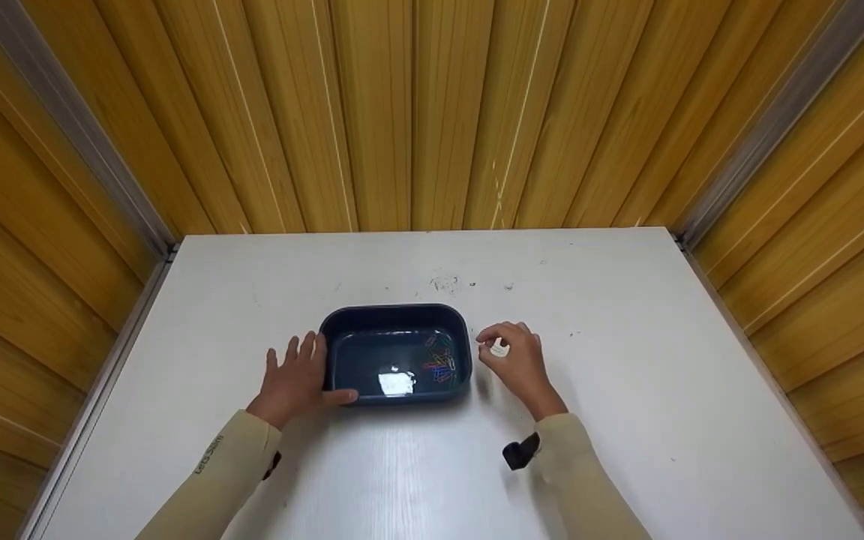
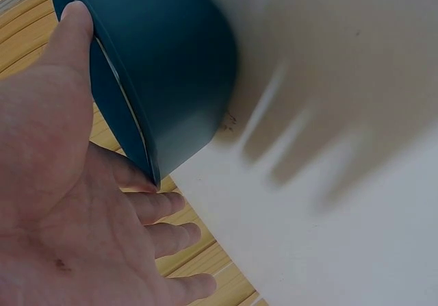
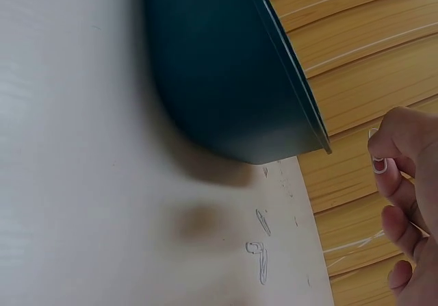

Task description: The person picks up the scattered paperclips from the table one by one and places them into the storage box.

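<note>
A dark blue rectangular bin point(image 1: 372, 352) stands on the white table, with several small coloured paper clips point(image 1: 441, 360) lying at the right end of its floor. My left hand point(image 1: 293, 379) rests against the bin's left side, its fingers straight and spread. Its thumb point(image 2: 76, 29) touches the near rim. Just right of the bin, apart from it, my right hand point(image 1: 516, 361) pinches a white paper clip point(image 3: 378, 161) between thumb and index finger. In the right wrist view the clip's lower loop shows below the fingertips, and the other fingers are loosely bent.
The white table point(image 1: 627, 420) extends around the bin and carries small dark scribbles point(image 1: 445, 283) beyond it. Yellow wood-patterned panels point(image 1: 409, 112) close off the back and both sides, with grey metal posts point(image 1: 769, 112) at the corners.
</note>
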The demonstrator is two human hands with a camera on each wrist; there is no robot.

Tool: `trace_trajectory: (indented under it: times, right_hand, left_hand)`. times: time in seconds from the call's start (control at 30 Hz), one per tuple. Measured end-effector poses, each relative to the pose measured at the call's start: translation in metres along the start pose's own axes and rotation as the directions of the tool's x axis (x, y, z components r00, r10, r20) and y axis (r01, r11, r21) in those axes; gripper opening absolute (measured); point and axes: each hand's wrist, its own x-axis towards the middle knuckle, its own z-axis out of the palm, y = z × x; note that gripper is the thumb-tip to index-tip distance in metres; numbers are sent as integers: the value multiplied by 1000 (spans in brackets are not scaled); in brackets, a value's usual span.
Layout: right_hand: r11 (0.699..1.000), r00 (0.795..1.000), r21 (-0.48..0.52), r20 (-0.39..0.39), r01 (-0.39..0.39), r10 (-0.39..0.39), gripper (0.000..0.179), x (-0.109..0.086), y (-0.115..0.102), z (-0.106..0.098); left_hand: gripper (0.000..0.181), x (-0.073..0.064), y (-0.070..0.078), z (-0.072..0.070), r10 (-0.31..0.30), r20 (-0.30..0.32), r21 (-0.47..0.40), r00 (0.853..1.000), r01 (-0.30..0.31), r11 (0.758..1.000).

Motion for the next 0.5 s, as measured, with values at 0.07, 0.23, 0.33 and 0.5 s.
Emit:
trace_trajectory:
  times: [0.07,0.23,0.33,0.5]
  right_hand:
    - [1000,1000,-1,0,6,-6,14,1,-2,1]
    - [1000,1000,1,1,11,-11,14,3,-6,4]
    - [1000,1000,-1,1,20,-20,14,4,-8,6]
    - [1000,1000,4,13,22,-22,13,5,-11,9]
  left_hand:
    - [114,0,0,0,0,-2,0,1000,0,1000]
    - [114,0,0,0,1,0,-5,1000,-1,1000]
    - [114,1,0,1,0,3,-9,1000,0,1000]
    - [114,1,0,0,-1,5,-15,1000,1,1000]
